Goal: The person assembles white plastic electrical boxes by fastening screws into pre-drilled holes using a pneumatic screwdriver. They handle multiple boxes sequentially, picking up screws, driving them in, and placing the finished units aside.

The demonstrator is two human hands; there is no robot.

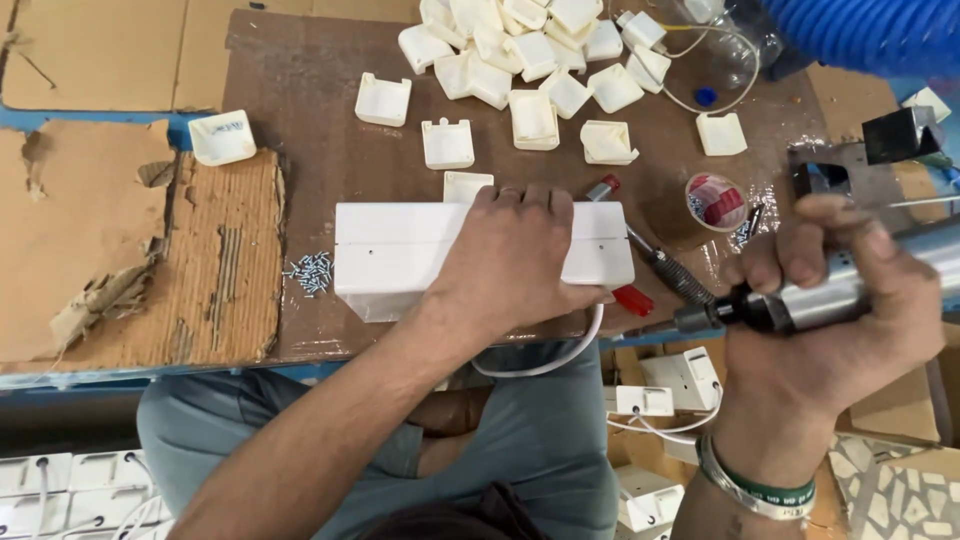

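Observation:
My left hand (517, 262) lies flat on a long white plastic box (385, 253) at the table's near edge and presses it down. A white cable (560, 361) hangs from under the box. My right hand (840, 300) grips a silver power screwdriver (815, 297). Its dark bit (668, 268) points left toward the right end of the box. A red-handled tool (633, 299) lies just below the bit.
Several small white plastic caps (531, 66) are heaped at the back of the brown board. A pile of small screws (311, 272) sits left of the box. A tape roll (712, 203) stands to the right. Torn cardboard (90, 240) covers the left side. More white boxes (668, 396) lie below the table.

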